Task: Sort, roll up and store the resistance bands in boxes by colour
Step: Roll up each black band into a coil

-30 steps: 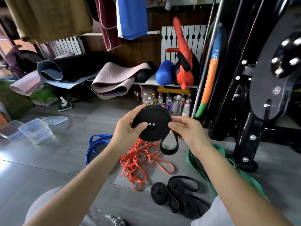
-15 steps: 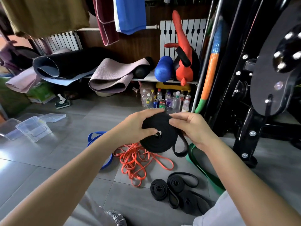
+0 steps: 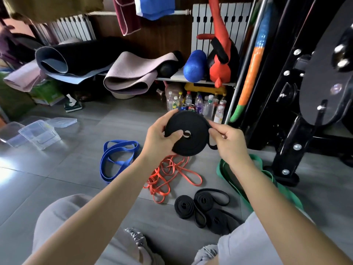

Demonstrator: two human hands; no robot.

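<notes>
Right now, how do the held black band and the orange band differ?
The black band is coiled into a tight disc, gripped by the left hand and right hand; the orange band lies loose and tangled on the floor. Black band looks wider, orange band thinner. Neither is boxed.

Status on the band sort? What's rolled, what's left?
Done: rolled black bands lie on the floor. In hand: left hand and right hand grip a nearly wound black roll, short tail loose. Left: blue band, orange bands and green band lie unrolled; the clear boxes look empty, so nothing is stored.
</notes>
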